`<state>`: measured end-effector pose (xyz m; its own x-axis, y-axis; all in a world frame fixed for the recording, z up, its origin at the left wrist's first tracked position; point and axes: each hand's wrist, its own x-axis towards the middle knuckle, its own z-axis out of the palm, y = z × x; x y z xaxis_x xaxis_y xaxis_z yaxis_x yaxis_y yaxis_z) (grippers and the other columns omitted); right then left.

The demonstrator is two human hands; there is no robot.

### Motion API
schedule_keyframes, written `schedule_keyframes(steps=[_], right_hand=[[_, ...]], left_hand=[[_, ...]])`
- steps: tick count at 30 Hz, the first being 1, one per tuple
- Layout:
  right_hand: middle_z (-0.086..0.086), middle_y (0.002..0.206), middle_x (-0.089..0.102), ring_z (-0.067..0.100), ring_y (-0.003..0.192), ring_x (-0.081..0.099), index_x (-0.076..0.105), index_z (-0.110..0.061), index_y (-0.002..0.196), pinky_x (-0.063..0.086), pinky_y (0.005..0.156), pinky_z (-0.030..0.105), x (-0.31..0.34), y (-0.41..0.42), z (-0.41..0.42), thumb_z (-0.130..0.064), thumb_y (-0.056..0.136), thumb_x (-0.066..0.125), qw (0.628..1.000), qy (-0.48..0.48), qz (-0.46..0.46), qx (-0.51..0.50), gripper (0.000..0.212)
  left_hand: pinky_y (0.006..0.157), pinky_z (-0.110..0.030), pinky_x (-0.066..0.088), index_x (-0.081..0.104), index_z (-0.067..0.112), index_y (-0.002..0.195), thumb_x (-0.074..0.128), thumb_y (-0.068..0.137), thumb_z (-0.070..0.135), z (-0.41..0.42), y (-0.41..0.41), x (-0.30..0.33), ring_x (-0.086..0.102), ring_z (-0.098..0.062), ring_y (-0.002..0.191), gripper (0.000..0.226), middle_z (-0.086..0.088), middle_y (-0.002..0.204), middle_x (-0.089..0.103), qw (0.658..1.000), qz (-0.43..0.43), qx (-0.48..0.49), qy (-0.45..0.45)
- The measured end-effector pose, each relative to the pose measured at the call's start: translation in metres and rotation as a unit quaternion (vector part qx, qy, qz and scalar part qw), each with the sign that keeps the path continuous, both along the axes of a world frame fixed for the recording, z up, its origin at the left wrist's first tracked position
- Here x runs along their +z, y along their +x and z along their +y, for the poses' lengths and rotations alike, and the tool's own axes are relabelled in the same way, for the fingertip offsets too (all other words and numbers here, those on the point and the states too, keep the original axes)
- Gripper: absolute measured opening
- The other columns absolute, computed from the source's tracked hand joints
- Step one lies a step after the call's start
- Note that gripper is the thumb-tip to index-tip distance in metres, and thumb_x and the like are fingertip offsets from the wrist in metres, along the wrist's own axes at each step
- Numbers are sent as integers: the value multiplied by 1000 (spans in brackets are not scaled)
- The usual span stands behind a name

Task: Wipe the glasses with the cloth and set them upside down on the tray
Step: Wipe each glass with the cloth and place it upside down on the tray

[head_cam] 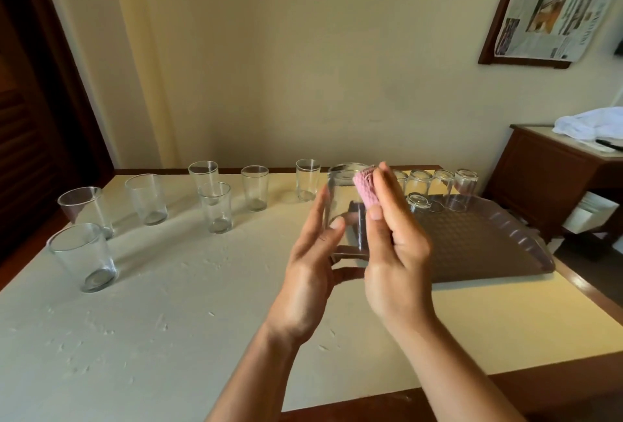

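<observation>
Left hand (315, 246) grips the glass (347, 212) upright at mid-table w/ curled fingers so right hand (392, 239) can pinch the pink cloth (364, 189) onto its rim, prob mid-wipe, tray (488, 246) w/ 5 flipped ones at 3 o'clock.

The bench (175, 313) has a pale top with dark wood edging. A brown tray (478, 246) lies on its right part, near the right edge. Left of the tray, seven upright glasses (215, 209) stand directly on the bench: five in a loose row toward the far edge, two nearer at the far left.
</observation>
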<state>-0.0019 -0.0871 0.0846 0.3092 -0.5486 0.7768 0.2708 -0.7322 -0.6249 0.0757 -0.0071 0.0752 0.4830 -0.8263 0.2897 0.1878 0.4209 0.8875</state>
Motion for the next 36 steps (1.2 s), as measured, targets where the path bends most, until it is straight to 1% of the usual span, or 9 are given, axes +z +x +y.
schedule_keyframes(steps=[7, 10, 15, 19, 22, 25, 29, 32, 36], right_hand=[[9, 157, 46, 20, 148, 42, 44, -5, 149, 38, 119, 38, -16, -1, 16, -13, 106, 46, 1000, -14, 7, 20, 44], [11, 155, 48, 24, 145, 46, 42, -5, 151, 40, 118, 48, -7, -4, 5, -17, 106, 44, 1000, -5, -16, 15, 46], [3, 154, 50, 20, 147, 43, 40, -7, 152, 37, 120, 48, 6, -2, 3, -13, 106, 45, 999, 5, 4, 53, 47], [10, 155, 46, 19, 148, 42, 45, 3, 147, 37, 119, 31, -9, -5, 16, -11, 105, 45, 999, -45, 10, 23, 44], [7, 155, 47, 14, 146, 43, 45, -5, 149, 36, 120, 32, 9, 0, 2, -15, 106, 45, 1000, -14, 16, 22, 44], [1, 155, 48, 9, 145, 43, 44, -14, 150, 36, 120, 33, 15, 5, -1, -17, 106, 45, 999, 15, 39, 29, 44], [4, 156, 46, 19, 148, 41, 42, -7, 151, 35, 121, 37, -18, 1, 19, -12, 106, 46, 1000, -11, 18, 18, 46], [8, 157, 46, 26, 148, 41, 41, -22, 155, 35, 120, 55, -10, 0, 6, -21, 107, 43, 998, 35, -14, 50, 48], [7, 156, 48, 19, 148, 42, 43, -17, 150, 36, 121, 48, 7, 5, 1, -16, 107, 44, 999, 33, 5, 34, 44]], left_hand=[[86, -33, 57, 55, 14, 145, 58, 96, 29, -4, 7, 6, 69, -23, 100, 52, -9, 128, 72, 999, 16, 40, -19], [85, -34, 57, 45, 22, 153, 64, 93, 34, -1, 2, 2, 68, -21, 102, 64, 0, 137, 69, 1000, -2, 10, 12], [81, -34, 59, 43, 37, 151, 63, 96, 29, -6, 2, 11, 72, -18, 92, 59, 7, 133, 71, 999, 4, 37, -30], [90, -41, 50, 32, 33, 160, 50, 101, 36, -3, 9, 12, 66, -22, 94, 62, 0, 138, 69, 998, 31, 38, -28], [87, -39, 50, 54, 20, 150, 59, 96, 29, 3, 0, 7, 66, -25, 94, 54, -5, 135, 70, 998, 42, 35, -39], [79, -29, 56, 73, 28, 127, 68, 89, 30, 0, -5, 10, 73, -15, 88, 38, -4, 119, 77, 994, 70, 49, -62], [90, -39, 56, 48, 34, 153, 55, 98, 46, 0, 7, 16, 72, -20, 104, 57, -5, 127, 74, 996, 75, 29, -22], [90, -46, 55, 39, 46, 155, 53, 101, 46, 3, 6, 11, 68, -29, 100, 56, -7, 120, 74, 998, 61, -31, 0], [88, -41, 52, 41, 35, 157, 67, 92, 36, 0, 1, 13, 70, -20, 91, 70, -5, 122, 74, 996, 74, 27, -31]])
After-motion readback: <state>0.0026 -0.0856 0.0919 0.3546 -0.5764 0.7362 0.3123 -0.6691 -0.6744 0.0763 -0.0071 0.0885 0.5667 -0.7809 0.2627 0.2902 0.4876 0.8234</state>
